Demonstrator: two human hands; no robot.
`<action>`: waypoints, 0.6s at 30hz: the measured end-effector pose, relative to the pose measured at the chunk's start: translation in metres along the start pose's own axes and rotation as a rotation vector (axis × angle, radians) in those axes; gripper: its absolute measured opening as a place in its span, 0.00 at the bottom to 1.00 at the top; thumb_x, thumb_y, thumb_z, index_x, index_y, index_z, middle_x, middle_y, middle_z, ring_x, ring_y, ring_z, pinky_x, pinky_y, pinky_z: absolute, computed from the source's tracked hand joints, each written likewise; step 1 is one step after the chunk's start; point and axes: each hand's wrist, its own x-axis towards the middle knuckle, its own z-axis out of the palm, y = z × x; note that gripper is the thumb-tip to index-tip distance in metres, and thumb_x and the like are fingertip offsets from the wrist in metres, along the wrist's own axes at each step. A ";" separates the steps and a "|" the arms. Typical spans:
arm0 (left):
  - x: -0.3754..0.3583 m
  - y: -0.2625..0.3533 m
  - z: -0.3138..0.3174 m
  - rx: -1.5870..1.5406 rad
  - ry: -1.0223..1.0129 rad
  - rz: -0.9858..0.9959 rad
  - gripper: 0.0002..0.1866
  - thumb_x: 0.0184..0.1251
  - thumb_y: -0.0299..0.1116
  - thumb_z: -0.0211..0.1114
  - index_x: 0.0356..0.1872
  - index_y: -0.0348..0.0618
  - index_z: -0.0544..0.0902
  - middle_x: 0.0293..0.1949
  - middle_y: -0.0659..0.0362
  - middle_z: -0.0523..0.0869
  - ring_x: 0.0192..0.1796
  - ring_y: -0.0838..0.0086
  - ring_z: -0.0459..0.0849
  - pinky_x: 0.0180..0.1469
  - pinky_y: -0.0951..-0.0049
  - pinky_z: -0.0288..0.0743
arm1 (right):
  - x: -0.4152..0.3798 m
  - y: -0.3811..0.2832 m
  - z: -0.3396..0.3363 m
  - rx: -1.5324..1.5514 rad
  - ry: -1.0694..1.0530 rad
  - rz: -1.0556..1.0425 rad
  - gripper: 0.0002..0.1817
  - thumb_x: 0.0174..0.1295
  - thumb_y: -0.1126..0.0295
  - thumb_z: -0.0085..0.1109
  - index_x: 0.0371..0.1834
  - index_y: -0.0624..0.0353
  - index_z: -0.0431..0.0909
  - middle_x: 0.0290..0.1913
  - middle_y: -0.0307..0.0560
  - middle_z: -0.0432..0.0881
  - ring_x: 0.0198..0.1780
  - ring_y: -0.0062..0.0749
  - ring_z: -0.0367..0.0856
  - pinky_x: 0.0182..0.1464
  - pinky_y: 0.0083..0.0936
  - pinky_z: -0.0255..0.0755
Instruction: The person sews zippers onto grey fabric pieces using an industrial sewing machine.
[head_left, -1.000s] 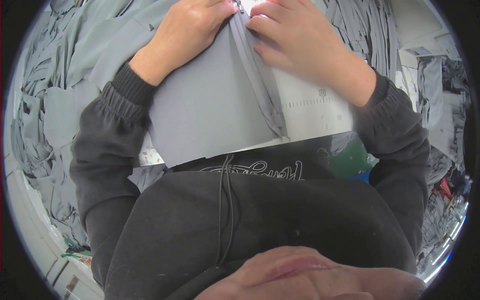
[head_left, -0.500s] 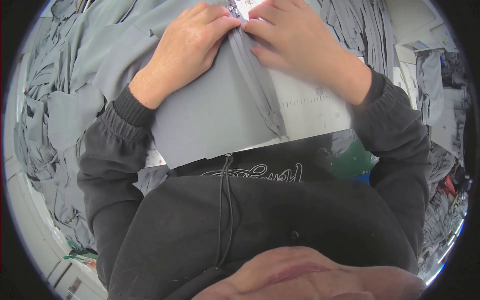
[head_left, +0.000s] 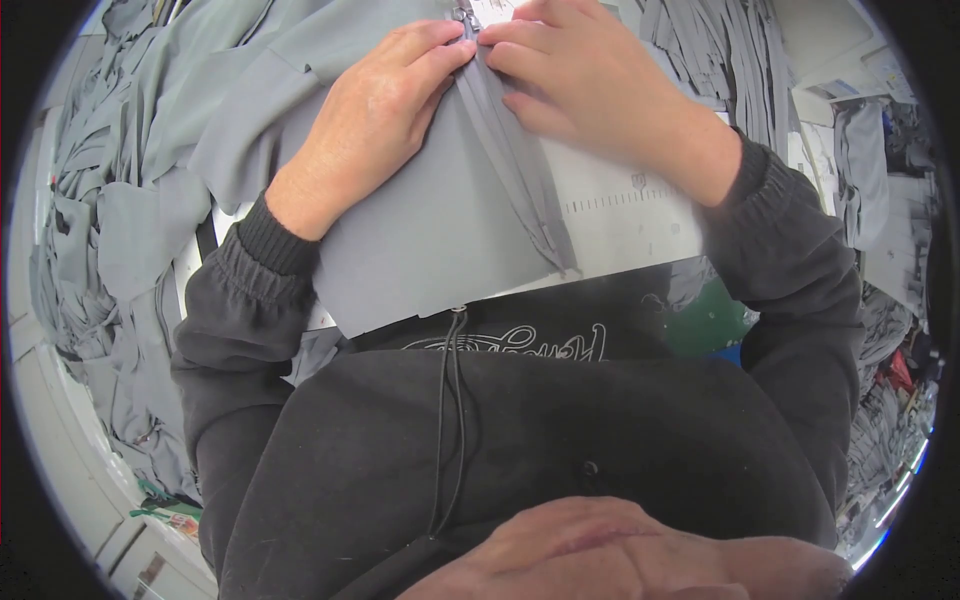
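Heaped grey offcuts (head_left: 110,230) flank hands (head_left: 480,45) pinching zipper tape (head_left: 510,150).

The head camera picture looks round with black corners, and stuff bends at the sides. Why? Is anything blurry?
Head view: a fisheye lens makes the round frame with black corners and curves the cloth piles near the edges. Light is even, no harsh glare. The left hand, right hand and grey fabric look sharp; the skin at the bottom edge, closest to the lens, is blurred.

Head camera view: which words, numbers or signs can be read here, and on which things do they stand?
White script print on the black hooded sweatshirt: seen upside down, not readable.
Ruler tick marks on the white work table: a small number mark beside them, too blurred to read.
Nothing else carries text.
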 end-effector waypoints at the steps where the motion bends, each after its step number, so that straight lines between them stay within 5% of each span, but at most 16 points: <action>1: 0.000 0.000 0.000 -0.004 0.000 0.001 0.11 0.71 0.22 0.53 0.51 0.36 0.76 0.55 0.51 0.78 0.58 0.57 0.76 0.56 0.63 0.76 | 0.000 0.000 -0.001 0.004 -0.013 0.012 0.03 0.55 0.70 0.55 0.32 0.54 0.73 0.47 0.31 0.81 0.45 0.34 0.74 0.49 0.32 0.68; 18: 0.002 -0.005 0.001 -0.033 -0.003 0.020 0.14 0.72 0.22 0.51 0.56 0.37 0.75 0.56 0.50 0.78 0.59 0.55 0.76 0.59 0.61 0.74 | 0.001 0.001 -0.003 0.047 0.007 0.043 0.04 0.52 0.72 0.55 0.30 0.57 0.72 0.43 0.34 0.81 0.40 0.34 0.73 0.48 0.30 0.69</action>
